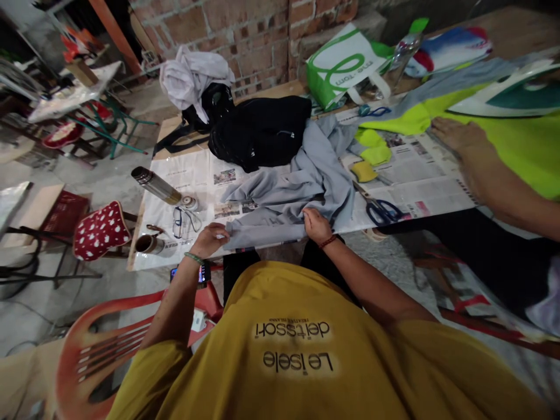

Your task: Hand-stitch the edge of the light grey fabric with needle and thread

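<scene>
A crumpled piece of grey fabric (pixel 284 192) lies on the newspaper-covered table, its near edge drawn out flat between my hands. My left hand (pixel 210 240), with a green bangle at the wrist, pinches the left end of that edge. Farther right, my right hand (pixel 317 226) grips the same edge, fingers closed on the cloth; a dark red bead bracelet circles that wrist. Blue-handled scissors (pixel 385 211) rest to the right of my right hand. Left of my left hand are eyeglasses (pixel 177 223) and a brown cup (pixel 149 245).
A steel thermos (pixel 156 185) stands at the left. Black clothing (pixel 262 131) and a green-and-white bag (pixel 341 70) sit at the back. At right, a co-worker's hand (pixel 459 137) lies on yellow-green fabric (pixel 507 146) beside an iron (pixel 511 93). A red chair (pixel 70 361) stands at lower left.
</scene>
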Motion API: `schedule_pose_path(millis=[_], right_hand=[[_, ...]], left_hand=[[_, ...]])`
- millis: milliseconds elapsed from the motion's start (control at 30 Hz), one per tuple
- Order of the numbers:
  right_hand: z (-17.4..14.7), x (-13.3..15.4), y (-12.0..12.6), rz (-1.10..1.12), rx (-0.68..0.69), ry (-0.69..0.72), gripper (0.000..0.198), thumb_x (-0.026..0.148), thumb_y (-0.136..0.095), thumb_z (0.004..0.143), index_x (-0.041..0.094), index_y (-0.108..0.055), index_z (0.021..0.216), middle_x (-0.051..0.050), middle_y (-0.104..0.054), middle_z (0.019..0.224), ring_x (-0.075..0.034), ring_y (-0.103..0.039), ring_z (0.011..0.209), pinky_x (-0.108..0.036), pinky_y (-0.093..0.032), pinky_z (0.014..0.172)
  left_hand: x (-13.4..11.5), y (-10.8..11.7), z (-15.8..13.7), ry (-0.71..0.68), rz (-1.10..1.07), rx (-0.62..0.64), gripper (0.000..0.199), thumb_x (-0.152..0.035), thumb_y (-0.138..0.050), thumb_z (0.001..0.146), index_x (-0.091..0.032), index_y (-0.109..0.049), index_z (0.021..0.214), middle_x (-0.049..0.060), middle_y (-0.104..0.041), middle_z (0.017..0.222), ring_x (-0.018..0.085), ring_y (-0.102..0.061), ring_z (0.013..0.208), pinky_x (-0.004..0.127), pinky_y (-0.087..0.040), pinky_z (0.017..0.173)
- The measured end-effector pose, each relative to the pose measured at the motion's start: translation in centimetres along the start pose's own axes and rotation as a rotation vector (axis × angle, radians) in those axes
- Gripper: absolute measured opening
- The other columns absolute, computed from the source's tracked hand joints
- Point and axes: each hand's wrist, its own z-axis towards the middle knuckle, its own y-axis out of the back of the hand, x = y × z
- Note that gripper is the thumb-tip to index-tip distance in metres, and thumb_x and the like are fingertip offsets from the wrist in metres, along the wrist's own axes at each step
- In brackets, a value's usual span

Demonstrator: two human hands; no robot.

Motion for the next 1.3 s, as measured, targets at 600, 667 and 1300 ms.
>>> schedule_pose_path(millis=[600,667,1300], right_hand=[[0.3,0.1,-0.1,-0.022,0.032,-0.02,0.034,0.022,-0.035,0.098,0.015,-0.063,0.114,-0.016,-0.07,0.113,-0.026,-0.065,0.105,-0.039,-0.054,0.091],[0.3,0.1,0.0,-0.025,0.04,-0.025,0.033,0.022,-0.035,0.098,0.015,-0.063,0.114,-0.016,-0.07,0.114,-0.026,-0.065,0.105,-0.038,-0.053,0.091],[2.4,3.3,8.0,0.105,-0.448,0.179,0.032,0.035,-0.038,0.101,0.02,-0.064,0.11,-0.01,-0.072,0.099,-0.022,-0.068,0.095,-0.037,-0.055,0.088]], left_hand=[[0.2,-2.6,6.3,0.001,0.091,0.041,0.013,-0.008,-0.06,0.064,-0.019,-0.063,0.057,0.005,-0.071,0.083,0.02,-0.066,0.088,0.031,-0.053,0.088],[0.3,-2.6,6.4,-0.039,0.11,0.051,0.014,-0.008,-0.06,0.063,-0.02,-0.062,0.056,0.004,-0.069,0.078,0.02,-0.065,0.088,0.031,-0.051,0.091],[-7.1,6.0,-7.9,-0.406,0.076,-0.458,0.017,-0.032,-0.054,0.094,-0.02,-0.065,0.095,0.003,-0.071,0.089,0.016,-0.067,0.082,0.027,-0.055,0.076]])
